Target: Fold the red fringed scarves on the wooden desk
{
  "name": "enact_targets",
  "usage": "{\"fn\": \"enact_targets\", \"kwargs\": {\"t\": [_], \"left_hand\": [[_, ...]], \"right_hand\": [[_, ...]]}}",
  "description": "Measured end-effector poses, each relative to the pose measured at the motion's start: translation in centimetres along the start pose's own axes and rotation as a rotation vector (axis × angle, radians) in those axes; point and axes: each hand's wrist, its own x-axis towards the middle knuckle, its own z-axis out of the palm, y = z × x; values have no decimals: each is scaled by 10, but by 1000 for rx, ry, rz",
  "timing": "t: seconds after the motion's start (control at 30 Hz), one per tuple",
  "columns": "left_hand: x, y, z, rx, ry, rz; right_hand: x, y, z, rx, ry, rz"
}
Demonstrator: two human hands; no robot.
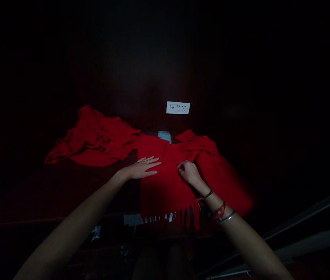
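A red fringed scarf (165,186) lies spread over the dark surface, its tassels hanging past the front edge. Flat on its left side rests my left hand (143,168), fingers stretched out, with a ring on one finger. My right hand (189,172) is closed in a pinch at the scarf's right side, its fingertips gripping the cloth. More red cloth (223,175) spreads loosely to the right, behind my right wrist. A crumpled heap of red fabric (100,136) sits to the left of my left hand.
A white socket panel (178,107) is on the dark wall behind. Below it lies a small pale blue item (164,136), blurred out. Whitish pieces (131,220) show at the front edge. The surroundings are very dark.
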Motion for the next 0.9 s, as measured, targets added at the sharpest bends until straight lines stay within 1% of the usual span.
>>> {"fn": "enact_targets", "kwargs": {"t": [0.1, 0.17, 0.23, 0.3, 0.37, 0.43, 0.53, 0.67, 0.8, 0.9], "left_hand": [[0, 0, -1, -9, -6, -1], [0, 1, -1, -13, -1, 4], [0, 0, -2, -15, 4, 5], [0, 0, -2, -15, 3, 5], [-1, 0, -3, -11, -3, 0], [-2, 0, -4, -8, -21, -13], [-4, 1, -6, -8, -62, -40], [-5, 3, -8, -5, -113, -56], [-4, 1, -9, -12, -114, -52], [-5, 1, -10, -36, -104, -41]], "right_hand": [[5, 8, 0, 93, -43, 81], [8, 8, -3, 86, -58, 60], [10, 5, -8, 40, -70, -19], [11, 1, -12, -13, -85, -154], [13, -2, -14, -55, -88, -299], [13, 0, -12, -52, -71, -383], [16, 6, -6, 59, -61, -403], [21, 13, -4, 187, -99, -397], [23, 19, -6, 219, -126, -373], [23, 23, -8, 257, -107, -427]]}}
